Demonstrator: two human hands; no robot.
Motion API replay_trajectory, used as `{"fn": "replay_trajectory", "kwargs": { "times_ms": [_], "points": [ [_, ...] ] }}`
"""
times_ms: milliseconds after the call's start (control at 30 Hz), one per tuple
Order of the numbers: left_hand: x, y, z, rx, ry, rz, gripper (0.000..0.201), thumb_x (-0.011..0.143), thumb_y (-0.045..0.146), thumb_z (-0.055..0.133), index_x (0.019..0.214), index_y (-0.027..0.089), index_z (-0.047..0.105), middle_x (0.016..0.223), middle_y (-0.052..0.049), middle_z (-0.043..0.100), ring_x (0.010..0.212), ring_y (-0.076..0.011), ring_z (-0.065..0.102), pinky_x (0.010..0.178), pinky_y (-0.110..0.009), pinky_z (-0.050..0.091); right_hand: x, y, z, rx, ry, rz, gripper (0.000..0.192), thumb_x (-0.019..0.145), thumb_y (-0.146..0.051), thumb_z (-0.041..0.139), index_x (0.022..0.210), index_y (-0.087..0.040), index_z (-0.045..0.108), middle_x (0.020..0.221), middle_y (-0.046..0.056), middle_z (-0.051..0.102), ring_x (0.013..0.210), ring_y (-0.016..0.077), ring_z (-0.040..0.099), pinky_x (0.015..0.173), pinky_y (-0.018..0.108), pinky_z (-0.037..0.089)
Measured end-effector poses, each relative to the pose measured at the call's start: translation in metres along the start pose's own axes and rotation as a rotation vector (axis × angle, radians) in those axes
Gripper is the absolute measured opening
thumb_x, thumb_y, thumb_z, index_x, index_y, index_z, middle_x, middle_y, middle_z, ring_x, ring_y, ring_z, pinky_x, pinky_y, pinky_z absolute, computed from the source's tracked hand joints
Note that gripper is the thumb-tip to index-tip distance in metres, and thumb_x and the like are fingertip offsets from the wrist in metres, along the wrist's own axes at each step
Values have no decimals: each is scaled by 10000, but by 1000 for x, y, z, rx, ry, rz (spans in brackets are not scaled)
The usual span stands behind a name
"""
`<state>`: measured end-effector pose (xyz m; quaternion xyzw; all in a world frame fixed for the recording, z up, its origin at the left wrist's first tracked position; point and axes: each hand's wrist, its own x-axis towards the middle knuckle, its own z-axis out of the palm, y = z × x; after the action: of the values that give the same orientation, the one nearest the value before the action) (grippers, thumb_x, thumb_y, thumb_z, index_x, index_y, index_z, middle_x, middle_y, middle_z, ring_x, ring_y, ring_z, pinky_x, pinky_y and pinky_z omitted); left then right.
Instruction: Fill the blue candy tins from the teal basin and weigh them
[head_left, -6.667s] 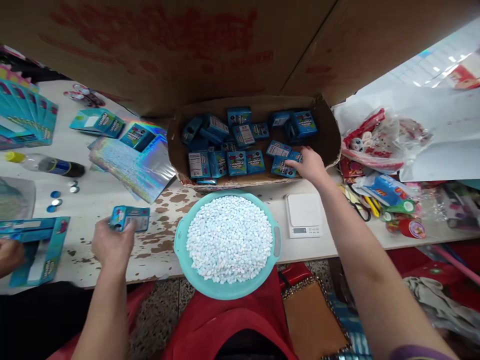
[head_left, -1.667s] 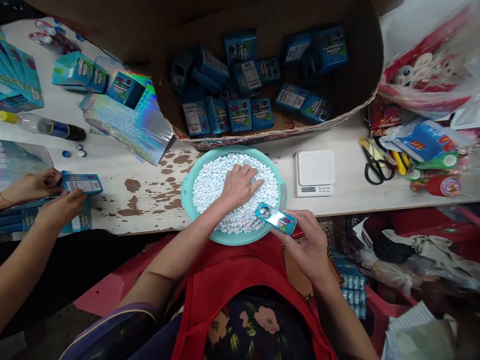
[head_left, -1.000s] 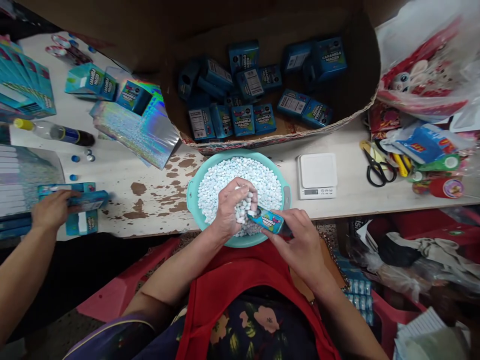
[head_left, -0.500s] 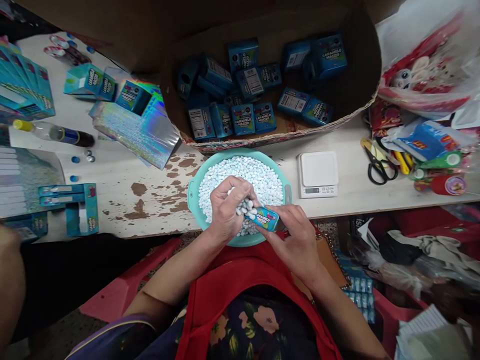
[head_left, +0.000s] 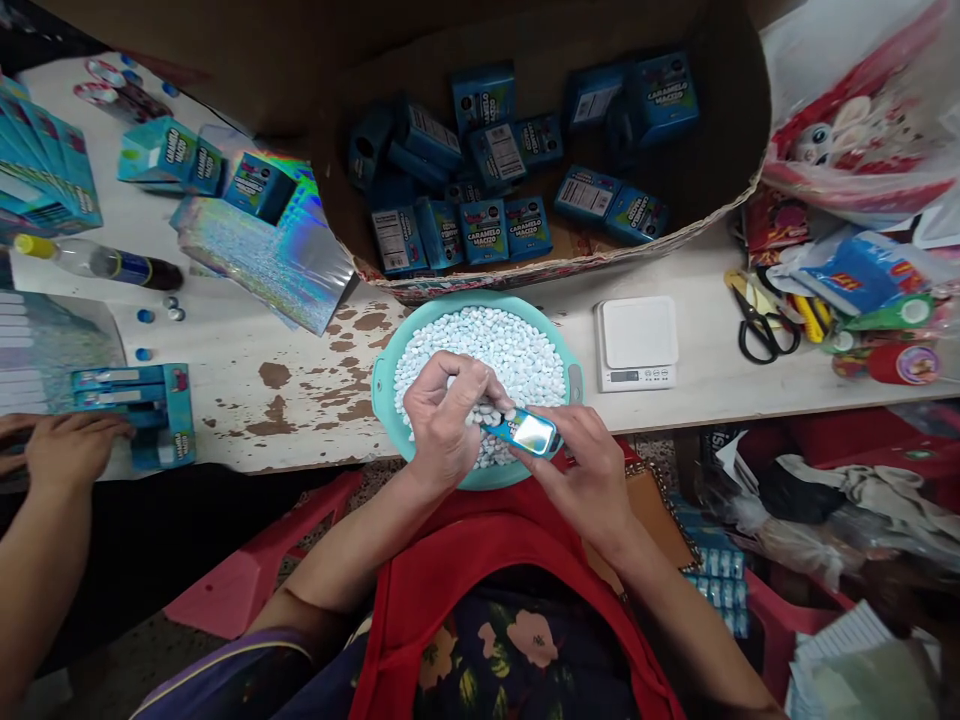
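We count one teal basin [head_left: 574,378] heaped with small white candies [head_left: 517,352], set at the table's near edge, dead centre of our view. Over its six o'clock rim our left hand [head_left: 442,420] is cupped shut around a fistful of those candies, some showing white between the fingers at its three o'clock side. Our right hand [head_left: 589,480] pinches one small blue box [head_left: 525,432] by its lower end, tilted with its open end touching the left hand's candies.

At twelve o'clock from the basin stands one cardboard carton [head_left: 720,190] holding more than a dozen blue boxes of the same kind; some overlap, so we cannot give an exact count. One white scale [head_left: 636,343] sits at the basin's three o'clock, just beside it. One pair of black-handled scissors [head_left: 757,325] lies further out at three o'clock. One bottle [head_left: 97,262] lies on its side at ten o'clock, with holographic sheets [head_left: 262,255] between it and the carton. A co-worker's hand [head_left: 71,450] rests flat at nine o'clock beside flat blue packs [head_left: 150,410].

Half a second ago the box's printed face was toward us; now a pale, shiny side shows. The co-worker's hand has come onto the table edge.
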<state>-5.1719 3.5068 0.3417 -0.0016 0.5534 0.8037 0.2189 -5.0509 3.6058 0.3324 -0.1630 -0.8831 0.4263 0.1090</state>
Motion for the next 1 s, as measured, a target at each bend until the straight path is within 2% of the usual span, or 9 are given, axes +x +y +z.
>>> {"fn": "replay_trajectory", "kwargs": {
  "times_ms": [100,533,700,833,1000],
  "points": [
    [2,-1,1,24,19,28,234,834,313,657,684,180,537,598,28,581,510,-110,579,518,-248,491,1,-1,-1,-15,21,-11,307,815,-239,708,1116,-222,646,968,55,688,882,211,607,755,364,513],
    [2,-2,1,63,-37,108,182,861,286,636,737,176,562,625,16,604,523,-126,597,534,-273,496,2,-2,-2,16,40,0,354,798,-164,686,1140,-240,641,988,49,685,905,206,605,766,362,517],
    [-2,9,3,115,16,262,162,862,261,623,735,180,563,637,8,597,538,-137,599,536,-291,500,4,-6,1,84,51,-4,412,800,-117,651,1182,-271,627,1040,40,687,963,199,621,821,368,532],
    [-5,21,5,194,105,421,213,849,348,637,726,197,553,639,14,583,515,-132,575,504,-290,498,8,-10,10,162,70,8,443,784,-91,646,1176,-296,637,1060,27,689,980,193,644,854,364,545],
    [-5,23,1,198,107,434,169,869,302,610,742,198,572,606,16,565,526,-146,576,520,-312,508,11,-9,22,227,99,39,445,769,-81,663,1162,-290,650,1063,24,686,977,184,658,860,338,551]
  ]
}}
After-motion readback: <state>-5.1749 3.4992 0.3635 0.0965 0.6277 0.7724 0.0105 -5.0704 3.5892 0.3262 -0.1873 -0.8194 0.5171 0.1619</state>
